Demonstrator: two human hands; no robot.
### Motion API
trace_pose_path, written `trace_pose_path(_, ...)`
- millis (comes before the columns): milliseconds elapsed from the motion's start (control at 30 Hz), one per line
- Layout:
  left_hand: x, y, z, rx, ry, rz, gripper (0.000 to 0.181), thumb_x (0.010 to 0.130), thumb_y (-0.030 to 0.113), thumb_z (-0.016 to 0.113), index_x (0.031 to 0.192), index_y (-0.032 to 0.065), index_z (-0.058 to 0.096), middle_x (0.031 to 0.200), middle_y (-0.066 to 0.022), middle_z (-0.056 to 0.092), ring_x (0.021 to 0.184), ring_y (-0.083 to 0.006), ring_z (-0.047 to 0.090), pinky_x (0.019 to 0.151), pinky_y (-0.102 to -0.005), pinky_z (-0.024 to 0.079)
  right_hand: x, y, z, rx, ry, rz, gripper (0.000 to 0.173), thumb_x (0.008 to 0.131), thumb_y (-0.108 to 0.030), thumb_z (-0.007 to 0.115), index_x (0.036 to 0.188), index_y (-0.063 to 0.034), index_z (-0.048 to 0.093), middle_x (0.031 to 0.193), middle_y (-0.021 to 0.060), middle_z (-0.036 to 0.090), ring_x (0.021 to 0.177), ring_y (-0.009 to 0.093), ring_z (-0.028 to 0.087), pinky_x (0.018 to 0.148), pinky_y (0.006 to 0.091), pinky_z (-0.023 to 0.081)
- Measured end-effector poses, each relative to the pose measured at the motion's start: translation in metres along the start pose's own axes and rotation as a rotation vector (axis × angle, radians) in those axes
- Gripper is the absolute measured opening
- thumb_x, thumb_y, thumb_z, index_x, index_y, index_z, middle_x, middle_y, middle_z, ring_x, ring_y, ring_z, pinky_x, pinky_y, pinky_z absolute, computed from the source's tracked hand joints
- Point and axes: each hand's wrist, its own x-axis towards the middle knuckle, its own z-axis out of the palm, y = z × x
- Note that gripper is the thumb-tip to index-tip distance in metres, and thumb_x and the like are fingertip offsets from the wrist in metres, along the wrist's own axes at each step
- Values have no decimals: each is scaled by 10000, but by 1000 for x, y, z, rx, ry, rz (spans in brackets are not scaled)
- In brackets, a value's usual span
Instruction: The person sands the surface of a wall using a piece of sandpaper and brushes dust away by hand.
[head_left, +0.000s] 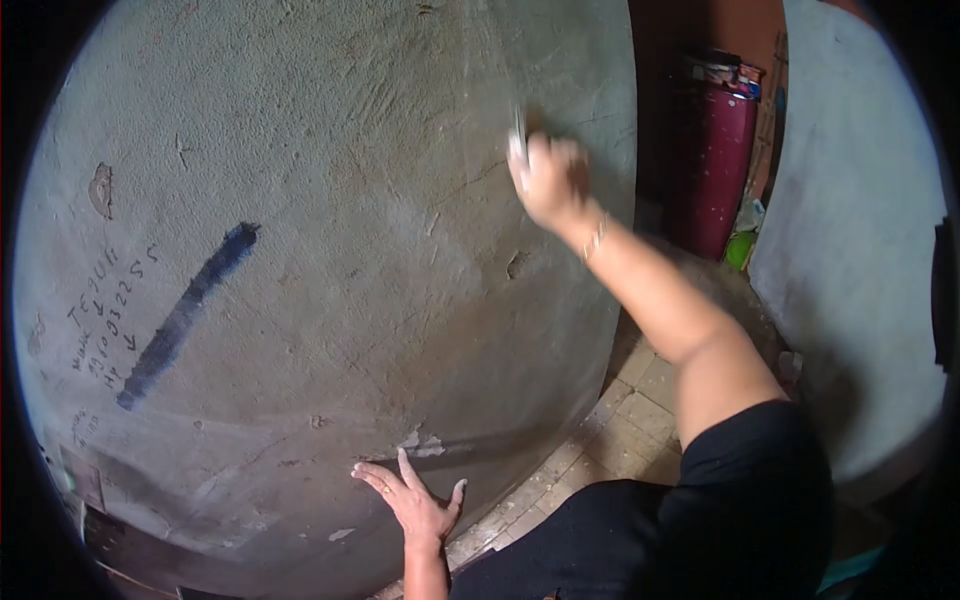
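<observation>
A rough green-grey plastered wall fills most of the view, with cracks, chips and flaked patches. My right hand, blurred, is raised near the wall's right edge and closed around a thin flat tool, perhaps a scraper; its exact kind cannot be told. Low on the wall my left hand is spread, its fingertips at a patch of peeling paint; it holds nothing. Whitish dust covers fingers of both hands. A dark blue paint stroke runs slantwise on the left, beside some handwriting.
Past the wall's right edge stands a magenta refrigerator-like cabinet with small items on top. A green object lies near its foot. Spattered floor tiles run below. Another pale wall rises at the right.
</observation>
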Motion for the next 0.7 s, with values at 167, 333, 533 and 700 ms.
trace_pose_path(167, 8, 18, -1, 39, -59, -107, 1164, 615, 480, 843, 1437, -41, 205, 1459, -460, -114, 1382, -582, -153, 1121, -662, 18, 11, 10, -6, -41, -31, -112, 273, 847, -220, 664, 657, -65, 544, 539, 121, 558, 471, 262, 552, 529, 389, 450)
trace_pose_path(333, 11, 22, 7, 13, 10, -165, 1153, 610, 460, 846, 1434, -44, 216, 1469, -444, -122, 1392, -566, -147, 1142, -627, 25, 242, 11, 9, 185, 133, 83, 337, 911, -258, 486, 715, 10, 544, 687, 238, 607, 548, 343, 546, 536, 457, 422)
trace_pose_path(533, 5, 19, 5, -159, 149, -199, 1345, 599, 361, 880, 1505, -27, -35, 1522, -379, -73, 1448, -474, -47, 1180, -506, 97, 95, 5, 4, 74, 158, -211, 266, 901, -252, 590, 726, -53, 568, 599, 150, 602, 505, 288, 594, 487, 381, 455)
trace_pose_path(700, 10, 29, 4, -72, 44, -231, 1379, 594, 404, 870, 1496, -43, -72, 1505, -399, -110, 1431, -506, -87, 1177, -528, 68, 22, 20, 7, 198, 164, -401, 250, 851, -177, 656, 652, -75, 546, 507, 60, 514, 441, 226, 522, 503, 364, 439)
